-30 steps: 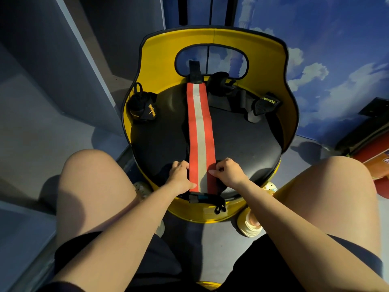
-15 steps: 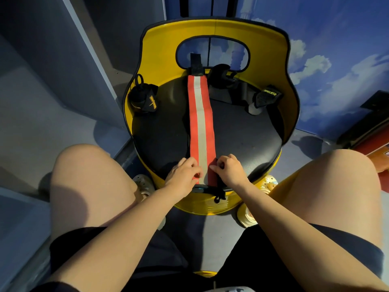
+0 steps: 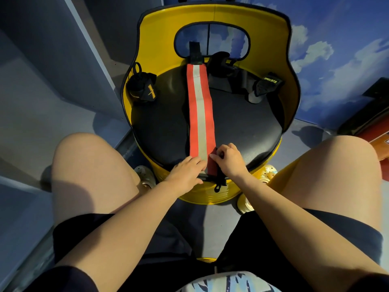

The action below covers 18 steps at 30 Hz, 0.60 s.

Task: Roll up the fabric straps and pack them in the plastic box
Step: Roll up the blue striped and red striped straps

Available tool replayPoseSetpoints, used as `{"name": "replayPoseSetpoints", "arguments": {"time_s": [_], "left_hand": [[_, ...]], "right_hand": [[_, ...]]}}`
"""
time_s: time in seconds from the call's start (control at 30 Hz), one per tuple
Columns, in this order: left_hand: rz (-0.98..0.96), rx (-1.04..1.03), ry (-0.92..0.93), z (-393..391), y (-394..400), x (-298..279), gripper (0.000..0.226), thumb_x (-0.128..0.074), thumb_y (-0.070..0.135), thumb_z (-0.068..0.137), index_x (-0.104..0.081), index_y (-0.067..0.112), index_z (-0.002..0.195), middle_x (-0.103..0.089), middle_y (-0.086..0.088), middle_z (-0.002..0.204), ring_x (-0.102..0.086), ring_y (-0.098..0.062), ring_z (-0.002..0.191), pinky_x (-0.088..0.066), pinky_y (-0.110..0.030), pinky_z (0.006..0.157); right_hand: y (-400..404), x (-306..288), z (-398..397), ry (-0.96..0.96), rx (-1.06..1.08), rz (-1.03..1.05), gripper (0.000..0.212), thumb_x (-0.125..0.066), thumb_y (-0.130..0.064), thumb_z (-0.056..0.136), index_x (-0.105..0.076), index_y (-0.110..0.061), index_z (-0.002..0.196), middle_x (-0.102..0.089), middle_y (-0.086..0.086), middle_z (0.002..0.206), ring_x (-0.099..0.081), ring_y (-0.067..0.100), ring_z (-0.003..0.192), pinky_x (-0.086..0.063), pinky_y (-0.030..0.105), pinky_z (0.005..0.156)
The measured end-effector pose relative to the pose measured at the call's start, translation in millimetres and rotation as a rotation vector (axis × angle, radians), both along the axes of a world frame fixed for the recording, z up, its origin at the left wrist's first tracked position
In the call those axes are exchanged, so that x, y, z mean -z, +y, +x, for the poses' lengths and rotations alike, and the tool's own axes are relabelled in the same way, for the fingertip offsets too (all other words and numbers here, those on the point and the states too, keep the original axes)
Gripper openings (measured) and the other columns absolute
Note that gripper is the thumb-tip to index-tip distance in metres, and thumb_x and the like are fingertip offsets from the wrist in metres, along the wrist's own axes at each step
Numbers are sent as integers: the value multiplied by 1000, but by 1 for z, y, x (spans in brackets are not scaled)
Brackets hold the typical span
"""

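A red strap with a pale middle stripe lies lengthwise on the black seat of a yellow chair. Its near end is folded up at the seat's front edge. My left hand presses flat on the strap's near left side. My right hand pinches the folded right edge of the near end. A rolled black strap sits at the seat's far left. Another black strap with a yellow label lies unrolled at the far right. No plastic box is in view.
The chair's yellow backrest curves around the far side of the seat. A black bundle sits behind the red strap's far end. My bare knees flank the chair. A grey cabinet wall stands left, a sky-painted wall right.
Both hands have moved closer together on the strap's near end. The near end has been folded up, with the right hand pinching the fold and the left hand now flat on the strap.
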<state>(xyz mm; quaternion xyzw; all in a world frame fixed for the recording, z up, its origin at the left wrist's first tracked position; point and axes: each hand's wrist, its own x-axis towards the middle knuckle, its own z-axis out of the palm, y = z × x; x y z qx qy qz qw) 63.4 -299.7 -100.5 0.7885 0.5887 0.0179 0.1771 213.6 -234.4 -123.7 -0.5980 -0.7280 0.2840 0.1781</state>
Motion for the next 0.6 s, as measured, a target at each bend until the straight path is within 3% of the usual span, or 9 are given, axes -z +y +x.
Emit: {"name": "replayPoseSetpoints", "arguments": {"time_s": [0.3, 0.47, 0.6], "left_hand": [[-4, 18, -30, -1, 0, -2, 16, -52, 22, 94, -56, 12, 107, -50, -2, 113, -45, -20, 110, -41, -37, 91], [-59, -74, -92, -2, 6, -3, 19, -57, 22, 92, -63, 13, 108, -53, -3, 110, -49, -23, 108, -40, -36, 93], [-119, -172, -157, -4, 12, -3, 20, -61, 22, 90, -65, 15, 108, -56, -2, 114, -53, -25, 106, -41, -34, 90]], "right_hand": [[-4, -2, 4, 94, -14, 75, 26, -69, -17, 82, -53, -6, 100, -46, 3, 97, -46, 19, 86, -44, 31, 77], [-6, -15, 9, 117, -293, 68, 7, -66, -12, 84, -66, -10, 91, -56, 1, 90, -54, 14, 84, -44, 23, 74], [-11, -21, 13, 30, -482, 5, 16, -61, -26, 89, -68, -14, 98, -65, 0, 97, -58, 14, 89, -46, 24, 81]]}}
